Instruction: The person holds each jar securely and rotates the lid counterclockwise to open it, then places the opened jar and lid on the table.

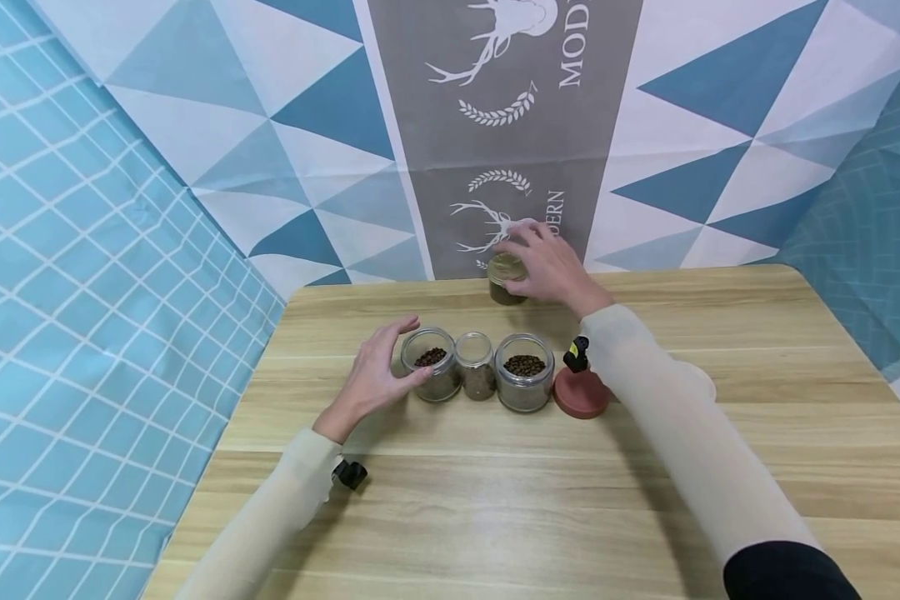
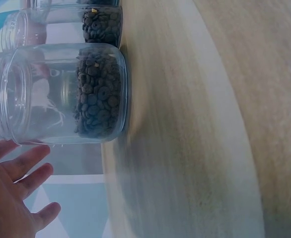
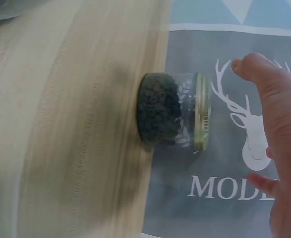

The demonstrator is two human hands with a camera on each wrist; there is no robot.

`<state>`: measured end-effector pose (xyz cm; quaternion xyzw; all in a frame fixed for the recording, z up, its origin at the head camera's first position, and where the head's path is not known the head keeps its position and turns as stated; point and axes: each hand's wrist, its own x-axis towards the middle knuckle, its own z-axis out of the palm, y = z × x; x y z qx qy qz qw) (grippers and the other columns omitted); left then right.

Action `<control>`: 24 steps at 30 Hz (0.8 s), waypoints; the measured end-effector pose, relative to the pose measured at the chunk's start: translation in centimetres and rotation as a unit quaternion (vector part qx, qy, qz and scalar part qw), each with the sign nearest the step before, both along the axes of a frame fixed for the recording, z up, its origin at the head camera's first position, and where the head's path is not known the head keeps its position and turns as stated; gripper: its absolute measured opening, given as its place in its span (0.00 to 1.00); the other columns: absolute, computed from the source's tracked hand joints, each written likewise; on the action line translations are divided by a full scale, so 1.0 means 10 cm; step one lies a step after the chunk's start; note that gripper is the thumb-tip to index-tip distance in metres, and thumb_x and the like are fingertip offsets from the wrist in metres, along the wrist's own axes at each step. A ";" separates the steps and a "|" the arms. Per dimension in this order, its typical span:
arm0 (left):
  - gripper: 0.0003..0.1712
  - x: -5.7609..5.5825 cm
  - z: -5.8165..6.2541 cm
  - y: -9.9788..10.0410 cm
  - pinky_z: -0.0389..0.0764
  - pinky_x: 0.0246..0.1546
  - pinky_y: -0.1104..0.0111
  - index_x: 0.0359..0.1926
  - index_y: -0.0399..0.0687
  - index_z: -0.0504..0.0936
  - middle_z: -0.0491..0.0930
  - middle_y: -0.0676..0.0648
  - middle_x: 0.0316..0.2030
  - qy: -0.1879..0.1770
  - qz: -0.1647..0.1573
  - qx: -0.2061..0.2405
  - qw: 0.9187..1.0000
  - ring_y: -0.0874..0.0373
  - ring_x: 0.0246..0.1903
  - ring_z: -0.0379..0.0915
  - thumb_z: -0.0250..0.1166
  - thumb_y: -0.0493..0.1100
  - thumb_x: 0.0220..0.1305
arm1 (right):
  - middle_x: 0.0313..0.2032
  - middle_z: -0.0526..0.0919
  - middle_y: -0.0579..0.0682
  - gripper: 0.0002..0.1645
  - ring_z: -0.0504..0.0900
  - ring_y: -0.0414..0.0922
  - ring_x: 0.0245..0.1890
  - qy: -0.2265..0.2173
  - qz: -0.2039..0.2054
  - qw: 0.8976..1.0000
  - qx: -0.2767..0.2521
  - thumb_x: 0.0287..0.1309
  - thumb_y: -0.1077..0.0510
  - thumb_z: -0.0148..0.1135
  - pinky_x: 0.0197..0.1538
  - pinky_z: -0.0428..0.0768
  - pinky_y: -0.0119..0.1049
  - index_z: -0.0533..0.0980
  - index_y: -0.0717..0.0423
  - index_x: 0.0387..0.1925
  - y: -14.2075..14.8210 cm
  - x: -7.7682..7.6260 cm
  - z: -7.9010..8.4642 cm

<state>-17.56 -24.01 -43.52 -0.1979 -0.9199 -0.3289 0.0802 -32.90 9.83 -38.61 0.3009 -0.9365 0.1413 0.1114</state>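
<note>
Fingers spread, my left hand [image 1: 378,367] is at the left side of an open glass jar [image 1: 441,387] partly filled with small dark brown pellets. The left wrist view shows this jar [image 2: 46,99] upright, with the fingers beside its rim; whether they touch it I cannot tell. At the back edge of the table stands a jar [image 3: 158,109] of dark pellets with a gold lid [image 3: 202,113]. My right hand [image 1: 547,262] reaches over that jar with loosely bent fingers. In the right wrist view a gap shows between thumb and lid.
A narrower glass jar [image 1: 476,379] and another wide open jar [image 1: 523,387] of pellets stand in a row right of the first. Beside them lies a red lid [image 1: 581,394]. A white round object [image 1: 701,379] is partly hidden by the right sleeve. Patterned cloth [image 1: 345,167] hangs behind.
</note>
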 end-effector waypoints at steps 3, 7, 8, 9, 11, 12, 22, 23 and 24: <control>0.60 0.01 0.00 0.01 0.60 0.84 0.27 0.85 0.45 0.68 0.77 0.38 0.79 -0.001 -0.001 -0.001 1.000 0.35 0.81 0.70 0.68 0.76 0.63 | 0.85 0.67 0.59 0.43 0.63 0.65 0.85 -0.012 0.010 1.000 0.015 0.67 0.41 0.76 0.75 0.79 0.72 0.76 0.43 0.80 -0.01 0.00 -0.04; 0.61 0.02 0.00 0.01 0.60 0.84 0.27 0.85 0.46 0.68 0.77 0.38 0.79 0.000 -0.002 -0.005 1.000 0.35 0.81 0.69 0.68 0.77 0.63 | 0.87 0.64 0.58 0.46 0.60 0.66 0.87 -0.030 0.016 0.999 0.027 0.69 0.39 0.75 0.78 0.76 0.72 0.72 0.43 0.83 -0.02 -0.01 -0.12; 0.61 0.02 0.01 0.01 0.61 0.84 0.27 0.85 0.46 0.68 0.77 0.38 0.79 -0.001 -0.003 -0.007 1.000 0.35 0.81 0.69 0.68 0.76 0.63 | 0.88 0.63 0.58 0.47 0.59 0.67 0.87 -0.034 0.016 0.999 0.028 0.69 0.39 0.75 0.79 0.75 0.72 0.72 0.43 0.84 -0.03 -0.01 -0.13; 0.60 0.02 0.01 0.01 0.61 0.84 0.27 0.85 0.46 0.67 0.77 0.38 0.79 0.000 -0.003 -0.008 1.000 0.35 0.81 0.69 0.68 0.76 0.63 | 0.88 0.62 0.58 0.47 0.58 0.68 0.88 -0.040 0.016 0.999 0.029 0.69 0.39 0.76 0.79 0.75 0.73 0.71 0.42 0.84 -0.03 0.00 -0.14; 0.60 0.02 0.01 0.01 0.61 0.83 0.27 0.85 0.45 0.68 0.77 0.38 0.79 0.001 -0.003 -0.009 1.000 0.35 0.81 0.70 0.69 0.75 0.63 | 0.89 0.60 0.58 0.48 0.56 0.70 0.88 -0.051 0.013 0.998 0.032 0.69 0.38 0.75 0.78 0.75 0.75 0.69 0.41 0.85 -0.04 0.00 -0.17; 0.60 0.02 0.01 0.01 0.61 0.83 0.27 0.85 0.44 0.68 0.77 0.38 0.79 0.001 -0.004 -0.010 1.000 0.35 0.80 0.70 0.69 0.74 0.63 | 0.90 0.58 0.58 0.49 0.55 0.70 0.89 -0.058 0.012 0.998 0.034 0.69 0.38 0.75 0.77 0.76 0.76 0.68 0.41 0.86 -0.04 0.01 -0.18; 0.57 0.03 0.02 0.02 0.63 0.83 0.28 0.85 0.46 0.68 0.78 0.38 0.78 0.006 -0.001 -0.010 1.000 0.35 0.80 0.71 0.72 0.68 0.62 | 0.92 0.51 0.57 0.50 0.46 0.70 0.92 -0.097 0.016 0.994 0.054 0.72 0.39 0.72 0.70 0.81 0.78 0.64 0.38 0.88 -0.08 -0.01 -0.23; 0.57 0.03 0.02 0.02 0.63 0.83 0.28 0.85 0.46 0.68 0.78 0.38 0.78 0.006 -0.001 -0.009 1.000 0.35 0.80 0.71 0.72 0.67 0.62 | 0.92 0.51 0.56 0.50 0.46 0.70 0.92 -0.099 0.016 0.993 0.057 0.72 0.39 0.72 0.70 0.82 0.77 0.63 0.38 0.89 -0.09 -0.01 -0.24; 0.57 0.04 0.03 0.02 0.63 0.83 0.28 0.85 0.46 0.68 0.78 0.38 0.78 0.006 -0.001 -0.009 1.000 0.35 0.80 0.71 0.72 0.67 0.62 | 0.92 0.51 0.56 0.50 0.46 0.70 0.92 -0.101 0.016 0.993 0.059 0.72 0.40 0.72 0.69 0.82 0.77 0.63 0.38 0.89 -0.09 -0.01 -0.24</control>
